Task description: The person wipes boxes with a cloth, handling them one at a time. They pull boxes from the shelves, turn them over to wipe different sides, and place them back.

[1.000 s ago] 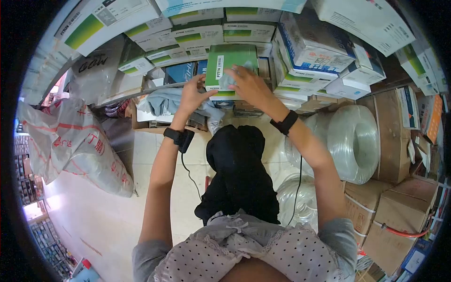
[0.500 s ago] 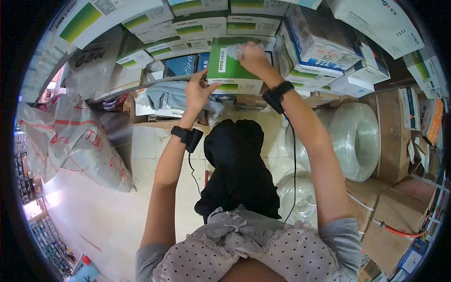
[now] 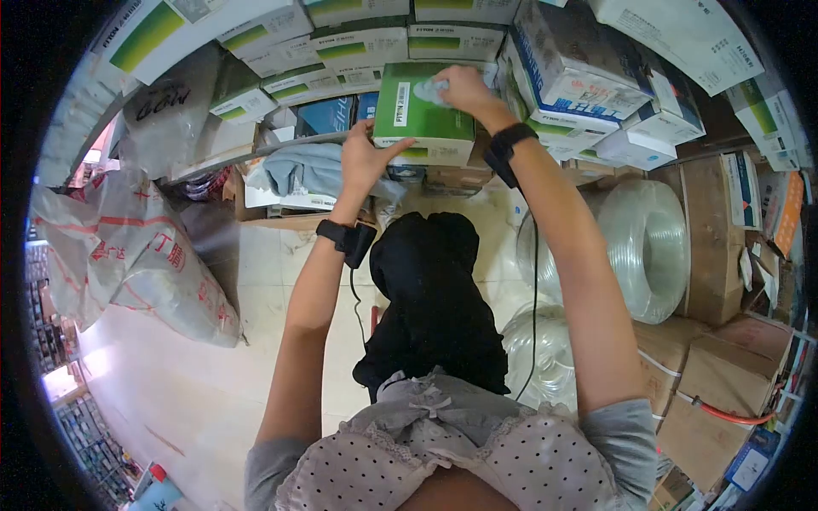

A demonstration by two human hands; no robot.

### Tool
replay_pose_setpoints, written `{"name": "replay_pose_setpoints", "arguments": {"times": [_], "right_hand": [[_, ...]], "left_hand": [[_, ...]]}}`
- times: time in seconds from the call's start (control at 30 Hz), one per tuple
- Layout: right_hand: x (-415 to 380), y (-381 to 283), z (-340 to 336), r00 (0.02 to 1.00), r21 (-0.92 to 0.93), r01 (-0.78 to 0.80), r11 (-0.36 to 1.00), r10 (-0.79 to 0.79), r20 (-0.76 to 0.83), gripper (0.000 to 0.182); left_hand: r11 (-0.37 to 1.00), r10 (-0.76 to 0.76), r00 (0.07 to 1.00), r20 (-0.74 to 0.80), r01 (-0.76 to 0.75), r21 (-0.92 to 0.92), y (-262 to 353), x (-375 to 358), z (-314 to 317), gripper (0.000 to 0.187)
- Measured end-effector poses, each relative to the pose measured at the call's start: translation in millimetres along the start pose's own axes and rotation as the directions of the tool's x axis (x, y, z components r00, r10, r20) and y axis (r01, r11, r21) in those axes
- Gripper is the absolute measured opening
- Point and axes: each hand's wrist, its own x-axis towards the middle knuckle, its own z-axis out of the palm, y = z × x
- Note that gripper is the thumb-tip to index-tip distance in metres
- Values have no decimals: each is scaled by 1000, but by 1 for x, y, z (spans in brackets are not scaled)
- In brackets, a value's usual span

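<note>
A green-topped box (image 3: 426, 123) with a white label sits on the shelf in front of me. My left hand (image 3: 366, 157) grips its near left corner, fingers along the left side and thumb stretched across the white front face. On the box's top, toward the far right, my right hand (image 3: 467, 89) presses a bunched pale blue cloth (image 3: 430, 92). Its fingers are closed around the cloth, and part of it is hidden under them. Each wrist carries a black strapped device with a cable.
Stacked white-and-green boxes (image 3: 358, 47) line the shelf behind. A blue-grey cloth (image 3: 302, 170) lies over a carton at the left. A filled plastic sack (image 3: 153, 264) stands on the floor left. Coiled clear hoses (image 3: 643, 251) and brown cartons (image 3: 716, 400) are at the right.
My right hand and the cloth have shifted slightly to the right across the box top. My left thumb has straightened and slid right along the front face.
</note>
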Motion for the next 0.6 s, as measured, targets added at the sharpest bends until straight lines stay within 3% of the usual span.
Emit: {"name": "replay_pose_setpoints", "arguments": {"times": [0.03,0.1,0.2,0.33,0.37,0.5,0.6], "right_hand": [[14,12,3,998,11,-48,999,48,-42,34],[34,30,14,983,42,-138,989,142,-117,38],[57,37,11,983,-167,-183,969,175,-61,42],[19,33,9,988,22,-137,990,138,-70,34],[2,31,12,982,-30,12,999,-17,-188,29],[-73,-15,2,981,-62,57,996,-67,-181,25],[-91,-12,3,977,-19,135,991,-136,-164,25]], "left_hand": [[999,-54,998,30,54,4,3,2,-2,68],[995,-18,999,39,14,100,8,6,-7,68],[981,6,997,70,-20,195,10,12,-11,66],[974,45,993,107,-67,217,6,16,-12,62],[974,58,993,99,-78,213,6,16,-12,61],[954,120,992,45,-127,270,0,15,-8,60],[946,116,992,54,-127,298,5,14,-9,61]]}}
